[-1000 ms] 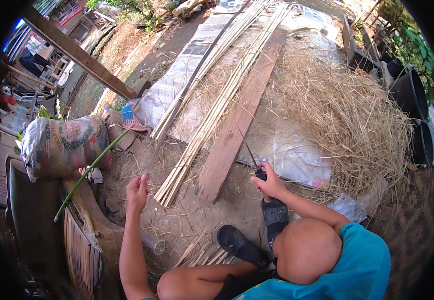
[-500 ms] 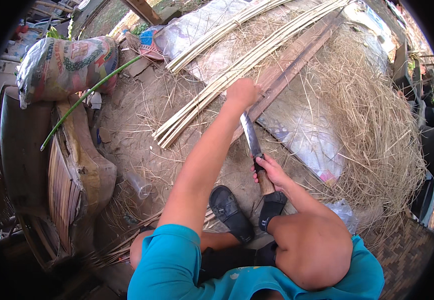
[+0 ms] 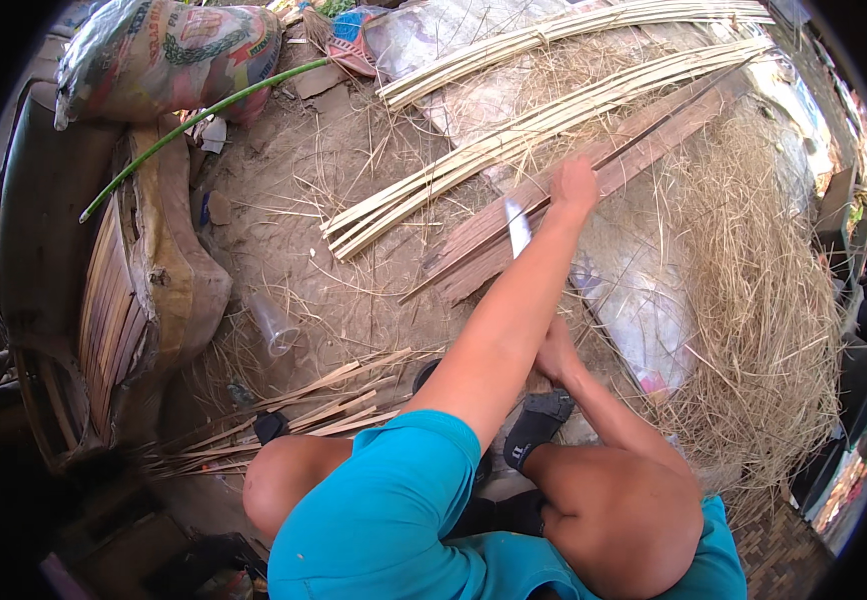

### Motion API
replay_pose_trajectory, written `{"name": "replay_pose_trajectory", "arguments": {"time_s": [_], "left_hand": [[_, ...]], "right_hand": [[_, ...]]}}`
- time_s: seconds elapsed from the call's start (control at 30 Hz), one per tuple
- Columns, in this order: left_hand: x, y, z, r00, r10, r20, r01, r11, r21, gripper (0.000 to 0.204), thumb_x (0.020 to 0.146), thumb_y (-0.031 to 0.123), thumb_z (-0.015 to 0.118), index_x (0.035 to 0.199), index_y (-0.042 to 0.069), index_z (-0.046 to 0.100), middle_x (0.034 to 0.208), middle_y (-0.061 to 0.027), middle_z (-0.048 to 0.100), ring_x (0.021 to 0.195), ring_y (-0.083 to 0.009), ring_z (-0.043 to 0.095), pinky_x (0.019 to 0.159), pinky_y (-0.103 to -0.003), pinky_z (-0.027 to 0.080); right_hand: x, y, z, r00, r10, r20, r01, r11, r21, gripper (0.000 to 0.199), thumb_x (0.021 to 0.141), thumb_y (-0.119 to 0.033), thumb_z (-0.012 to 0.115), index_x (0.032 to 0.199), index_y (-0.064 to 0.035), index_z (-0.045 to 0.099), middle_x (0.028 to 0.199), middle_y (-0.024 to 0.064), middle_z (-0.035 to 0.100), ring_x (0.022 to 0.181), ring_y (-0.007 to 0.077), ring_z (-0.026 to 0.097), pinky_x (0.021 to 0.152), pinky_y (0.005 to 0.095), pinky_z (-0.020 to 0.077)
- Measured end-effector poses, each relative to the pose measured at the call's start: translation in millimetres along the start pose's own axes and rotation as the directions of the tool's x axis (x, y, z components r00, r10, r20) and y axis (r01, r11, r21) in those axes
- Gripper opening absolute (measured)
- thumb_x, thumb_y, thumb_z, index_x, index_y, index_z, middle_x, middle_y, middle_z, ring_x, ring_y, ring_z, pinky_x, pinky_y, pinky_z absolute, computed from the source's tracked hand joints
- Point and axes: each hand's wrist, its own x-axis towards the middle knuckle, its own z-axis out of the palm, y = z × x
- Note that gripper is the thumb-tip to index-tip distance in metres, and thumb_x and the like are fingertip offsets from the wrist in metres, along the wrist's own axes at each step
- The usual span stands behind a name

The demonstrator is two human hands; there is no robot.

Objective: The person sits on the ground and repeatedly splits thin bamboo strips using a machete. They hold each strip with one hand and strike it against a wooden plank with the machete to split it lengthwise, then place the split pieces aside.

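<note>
My left arm stretches forward, and my left hand (image 3: 576, 182) is closed like a fist over the brown wooden boards (image 3: 494, 222). Whatever its fingers hold, if anything, is hidden. Behind that forearm my right hand (image 3: 557, 352) is partly covered, wrapped round the handle of a knife. Only the upper part of the knife's (image 3: 518, 228) bright blade shows, left of the forearm and over the near part of the boards. Long pale split strips (image 3: 474, 170) lie beside the boards on their left.
A heap of dry shavings (image 3: 754, 310) spreads at the right. A green stalk (image 3: 189, 130) leans by a stuffed sack (image 3: 174, 60). Worn furniture with slats (image 3: 119, 340) stands at the left. A clear plastic cup (image 3: 274, 325) and loose strips (image 3: 324, 400) lie on the ground near my legs.
My left hand has moved forward and right along the boards, its forearm now covering the knife handle. The view has also shifted, with the boards appearing at a lower slant.
</note>
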Motion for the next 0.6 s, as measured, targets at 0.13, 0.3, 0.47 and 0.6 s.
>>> {"name": "replay_pose_trajectory", "arguments": {"time_s": [0.13, 0.3, 0.47, 0.6], "left_hand": [[-8, -1, -6, 1.0, -0.007, 0.013, 0.006, 0.999, 0.04, 0.032, 0.098, 0.032, 0.063, 0.109, 0.003, 0.07, 0.105, -0.0238, 0.073, 0.104, -0.0423, 0.069, 0.09, -0.051, 0.055], [-3, 12, -20, 0.971, 0.004, 0.24, -0.036, 0.991, 0.131, 0.041, 0.105, 0.038, 0.049, 0.115, 0.002, 0.067, 0.108, -0.0233, 0.073, 0.105, -0.0403, 0.07, 0.091, -0.048, 0.053], [-2, -3, -19, 0.992, -0.015, 0.122, -0.008, 0.983, 0.184, 0.041, 0.107, 0.037, 0.044, 0.118, 0.004, 0.066, 0.109, -0.0208, 0.074, 0.104, -0.0396, 0.07, 0.091, -0.049, 0.053], [-8, 9, -28, 0.972, 0.063, 0.228, -0.094, 0.987, 0.127, 0.041, 0.107, 0.036, 0.044, 0.116, 0.004, 0.068, 0.109, -0.0206, 0.074, 0.103, -0.0403, 0.07, 0.091, -0.05, 0.053]], "right_hand": [[-44, -57, 26, 0.769, 0.253, 0.587, -0.19, 0.967, -0.168, 0.038, 0.101, -0.024, 0.056, 0.129, 0.0011, 0.054, 0.079, 0.01, 0.068, 0.06, 0.0154, 0.065, 0.056, 0.0322, 0.0554], [31, -17, -31, 0.978, 0.191, -0.083, -0.176, 0.97, 0.168, 0.035, 0.102, -0.024, 0.055, 0.127, 0.0009, 0.053, 0.082, 0.0125, 0.069, 0.06, 0.0157, 0.065, 0.053, 0.0326, 0.0554], [-57, -7, 62, 0.953, -0.087, 0.291, 0.211, 0.88, -0.425, 0.051, 0.095, -0.026, 0.065, 0.137, 0.0005, 0.053, 0.116, 0.0213, 0.06, 0.099, 0.0273, 0.055, 0.085, 0.0404, 0.0442], [-15, -10, 20, 0.889, 0.054, 0.456, 0.058, 0.972, -0.228, 0.047, 0.099, -0.025, 0.058, 0.14, -0.0033, 0.053, 0.095, 0.0172, 0.067, 0.071, 0.0197, 0.06, 0.063, 0.0343, 0.0509]]}}
